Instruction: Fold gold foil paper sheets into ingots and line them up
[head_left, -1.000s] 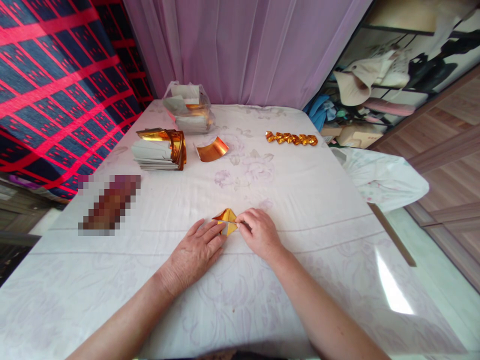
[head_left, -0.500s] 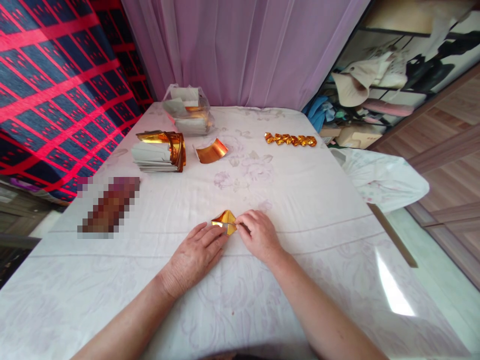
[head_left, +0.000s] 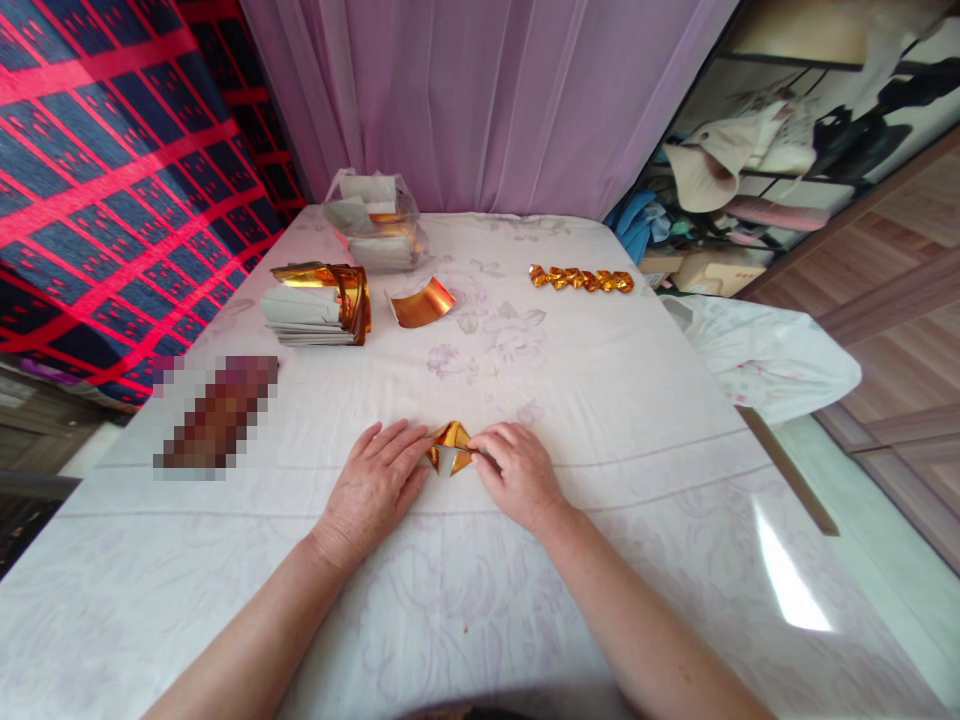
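Observation:
A small folded sheet of gold foil paper [head_left: 452, 434] lies on the cloth between my hands, peaked at the top with two pointed flaps toward me. My right hand [head_left: 517, 470] has its fingers closed, pinching the paper's right corner between thumb and forefinger. My left hand [head_left: 375, 487] rests flat with fingers stretched out, their tips touching the paper's left corner. Farther off lie a single curved gold sheet [head_left: 424, 303] and a thick stack of foil sheets [head_left: 311, 312]. At the back right sits a row of folded gold pieces [head_left: 581, 279].
A clear plastic bag [head_left: 375, 225] of more sheets stands at the back left. A blurred-out item [head_left: 217, 415] lies on the left. The floral tablecloth [head_left: 637, 400] covers the table. Beyond its right edge are a white bag [head_left: 780, 355] and shelves holding a cap [head_left: 709, 175].
My left hand has slid left and its fingers have come off the paper's middle. The paper's lower part now shows two separate points with a gap between. My right hand has barely moved.

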